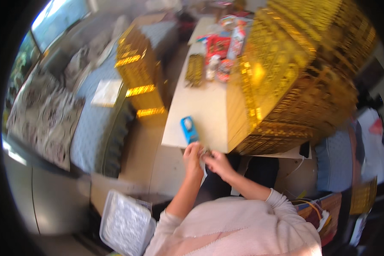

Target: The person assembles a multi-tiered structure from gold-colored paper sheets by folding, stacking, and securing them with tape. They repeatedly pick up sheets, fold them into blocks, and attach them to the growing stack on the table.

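Both hands meet just off the near edge of the pale table (200, 105), fingertips close together. My left hand (193, 158) and my right hand (219, 164) pinch a small dark brownish item (206, 152) between them. Blur and the fingers hide most of it, so its kind cannot be told. Something thin and white shows just below the fingers. Right beyond my left fingertips, a blue box (188, 129) with a pale patch on top lies on the table.
Stacked gold openwork panels (275, 70) cover the table's right side. Farther back are a bundle of gold pieces (194, 70), a white bottle (212, 67) and red packets (218, 46). Another gold stack (137, 70) stands by the sofa (92, 128). A lined plastic bin (126, 220) sits low left.
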{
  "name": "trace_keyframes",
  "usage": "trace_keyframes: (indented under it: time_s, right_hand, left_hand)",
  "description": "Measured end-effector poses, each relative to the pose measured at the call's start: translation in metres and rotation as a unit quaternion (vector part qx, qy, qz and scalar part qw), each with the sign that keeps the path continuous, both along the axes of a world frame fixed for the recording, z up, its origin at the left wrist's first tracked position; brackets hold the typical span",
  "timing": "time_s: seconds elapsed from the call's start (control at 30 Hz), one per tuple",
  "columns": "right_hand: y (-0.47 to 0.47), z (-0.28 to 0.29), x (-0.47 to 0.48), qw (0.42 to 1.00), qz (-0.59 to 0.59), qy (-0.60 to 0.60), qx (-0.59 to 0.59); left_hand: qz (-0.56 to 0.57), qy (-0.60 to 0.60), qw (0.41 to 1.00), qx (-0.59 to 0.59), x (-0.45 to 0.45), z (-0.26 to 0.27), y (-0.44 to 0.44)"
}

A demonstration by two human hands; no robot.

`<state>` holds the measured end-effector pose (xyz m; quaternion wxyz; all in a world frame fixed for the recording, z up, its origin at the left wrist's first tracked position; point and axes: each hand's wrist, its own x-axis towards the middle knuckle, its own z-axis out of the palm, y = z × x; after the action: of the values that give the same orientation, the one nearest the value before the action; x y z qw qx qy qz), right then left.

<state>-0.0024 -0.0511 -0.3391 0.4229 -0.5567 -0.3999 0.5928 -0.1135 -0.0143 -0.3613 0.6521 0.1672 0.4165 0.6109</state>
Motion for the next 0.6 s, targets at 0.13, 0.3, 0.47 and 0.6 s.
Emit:
trace_keyframes:
  time_s: [0.13, 0.3, 0.47, 0.6]
  right_hand:
    - [-0.018, 0.058, 0.000, 0.991, 0.000, 0.053, 0.119]
    - [-0.035, 0.116, 0.029, 0.960, -0.059, 0.025, 0.273]
    - [-0.052, 0.195, 0.070, 0.871, -0.153, -0.081, 0.460]
    - [-0.059, 0.249, 0.099, 0.841, -0.202, -0.065, 0.498]
  left_hand:
    - [-0.012, 0.060, 0.986, 0.153, -0.006, 0.060, -0.011]
    - [-0.071, 0.115, 0.916, 0.379, 0.013, 0.165, -0.024]
    - [-0.092, 0.188, 0.805, 0.555, 0.049, 0.251, -0.024]
    - [-0.089, 0.205, 0.736, 0.639, 0.081, 0.316, -0.026]
